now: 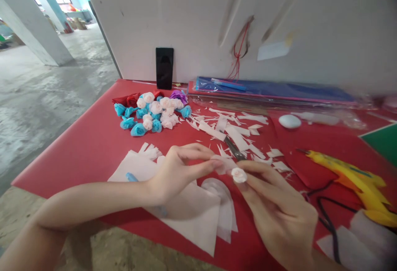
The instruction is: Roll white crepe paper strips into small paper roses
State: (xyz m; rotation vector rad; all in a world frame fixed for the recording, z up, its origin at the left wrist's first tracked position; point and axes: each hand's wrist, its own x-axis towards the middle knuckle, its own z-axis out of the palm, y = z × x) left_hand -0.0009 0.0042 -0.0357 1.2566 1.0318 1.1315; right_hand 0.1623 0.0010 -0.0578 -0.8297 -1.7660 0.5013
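Between the fingertips of my right hand [276,200] sits a small white paper rose [239,175], its petals rolled tight. A thin pale strip [222,164] runs from the rose toward the left, and my left hand [182,171] pinches its other end between thumb and fingers. Below my hands lie white sheets [192,217] and some rounded white petal pieces [228,217]. A light blue pen-like object [132,177] shows partly from behind my left forearm. Just beyond my fingers, scissors [234,149] rest among white paper scraps [238,136], their handles partly hidden.
Several finished blue, pink, red and purple roses [155,107] are heaped at the back left. A phone [164,68] leans on the wall. Wrapped coloured sheets [279,92] lie along the back. A white oval object [289,121] and a yellow glue gun [350,176] with a dark cord are at right.
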